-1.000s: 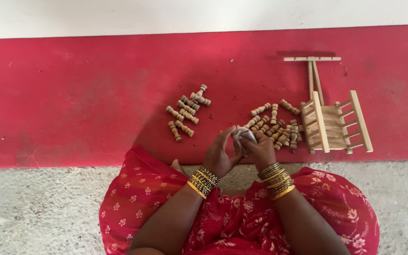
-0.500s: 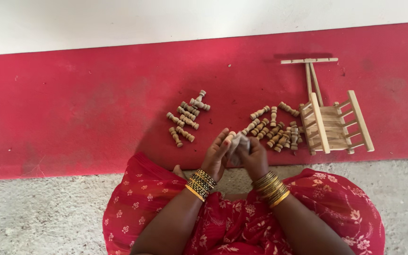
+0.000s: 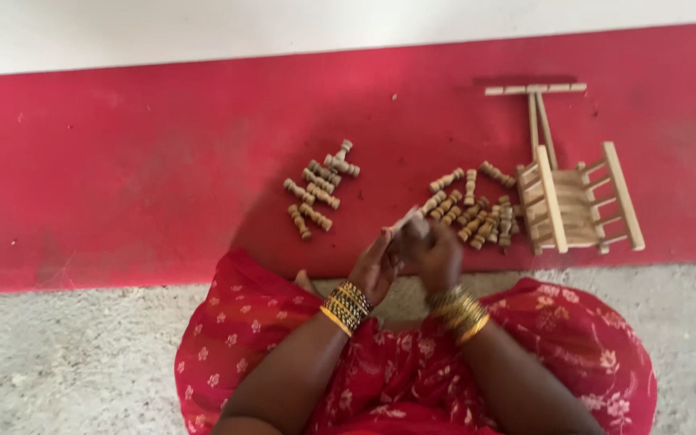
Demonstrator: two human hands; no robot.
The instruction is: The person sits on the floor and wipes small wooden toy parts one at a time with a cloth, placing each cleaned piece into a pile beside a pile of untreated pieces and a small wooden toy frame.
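- A small turned wooden peg (image 3: 407,219) sits pinched between the two hands, raised just above the lap and near the front edge of the red floor strip (image 3: 122,161); only its pale tip shows past the fingers
- It looks light and stiff, a short spindle with ridged turning, so by my judgement it should not slip easily, though its smallness makes it easy to drop; the best hold seems to be at the ends, leaving the middle free
- The left hand (image 3: 374,267) has its fingers curled closed against the peg from the near side, thumb up
- The right hand (image 3: 437,258) is closed over the same peg from the other side, its fingers folded so tightly that how they meet the wood is hidden
- Both wrists carry stacks of gold bangles (image 3: 346,306)
- Just beyond the right hand lies a loose heap of like pegs (image 3: 473,213) on the red strip
- A second, tidier cluster of pegs (image 3: 320,189) lies well to the left of that heap
- A small slatted wooden frame (image 3: 577,205), like a toy chair on its side, touches the right edge of the heap, with a T-shaped stick piece (image 3: 537,101) behind it
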